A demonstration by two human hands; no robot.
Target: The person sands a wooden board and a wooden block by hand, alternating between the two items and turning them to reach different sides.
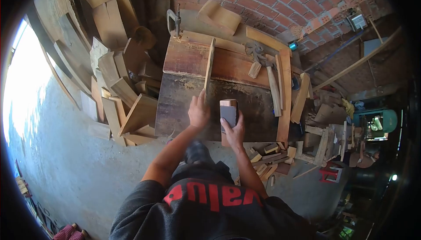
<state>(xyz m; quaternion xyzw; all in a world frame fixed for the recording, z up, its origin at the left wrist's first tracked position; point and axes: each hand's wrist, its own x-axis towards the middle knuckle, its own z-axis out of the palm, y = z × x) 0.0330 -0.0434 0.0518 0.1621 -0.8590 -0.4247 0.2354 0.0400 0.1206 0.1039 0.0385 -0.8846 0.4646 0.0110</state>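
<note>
A thin wooden strip (209, 62) stands across the dark workbench (180, 104), its far end near the bench's back part. My left hand (199, 112) is closed around the near end of this strip. To its right, my right hand (233, 131) grips a wooden block (228, 103) with a grey sheet (228, 113) on its upper face. The thumb lies over the grey sheet. The block is held above the bench's front edge, apart from the strip.
A metal clamp (177, 21) sits at the bench's back left corner. A hammer (274, 88) and a long board (284, 95) lie at the right. Stacked offcuts (112, 73) lean at the left; wood scraps (267, 161) lie on the floor at the right.
</note>
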